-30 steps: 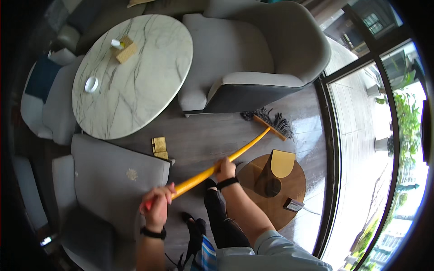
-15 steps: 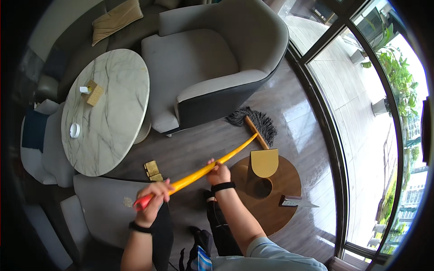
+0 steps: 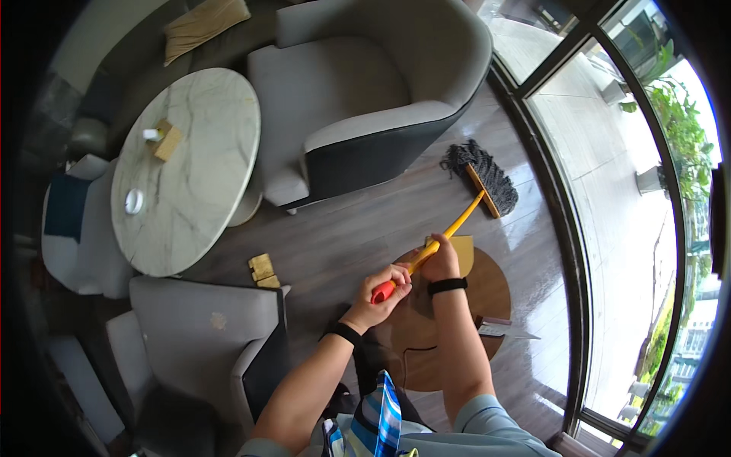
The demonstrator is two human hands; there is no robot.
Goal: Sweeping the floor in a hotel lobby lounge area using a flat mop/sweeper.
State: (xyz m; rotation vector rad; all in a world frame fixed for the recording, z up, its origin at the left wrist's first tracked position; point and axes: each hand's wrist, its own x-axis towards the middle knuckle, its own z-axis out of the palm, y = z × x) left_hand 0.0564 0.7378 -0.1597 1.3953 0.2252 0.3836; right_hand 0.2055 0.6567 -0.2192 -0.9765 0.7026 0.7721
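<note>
Both hands grip a mop (image 3: pixel 489 183) with a yellow handle, a wooden crossbar and dark grey strands. My left hand (image 3: pixel 378 295) is closed round the red end of the handle, close to my body. Farther along, my right hand (image 3: pixel 440 260) wraps the yellow part, above a round brown side table (image 3: pixel 487 293). The handle slants away to the right. Its head lies on the dark wood floor between the grey armchair (image 3: pixel 373 145) and the window frame. A dark band circles each wrist.
An oval marble table (image 3: pixel 199 190) at the left bears a tissue box (image 3: pixel 167 143) and a white ashtray (image 3: pixel 134 202). Another grey armchair (image 3: pixel 205 316) stands near left, with a gold floor box (image 3: pixel 263 268) beyond it. Tall glass panes with a dark frame (image 3: pixel 544 164) line the right.
The mop head has slid away to the right, toward the window. Both hands have moved right with the handle, the left one the most, and they are closer together.
</note>
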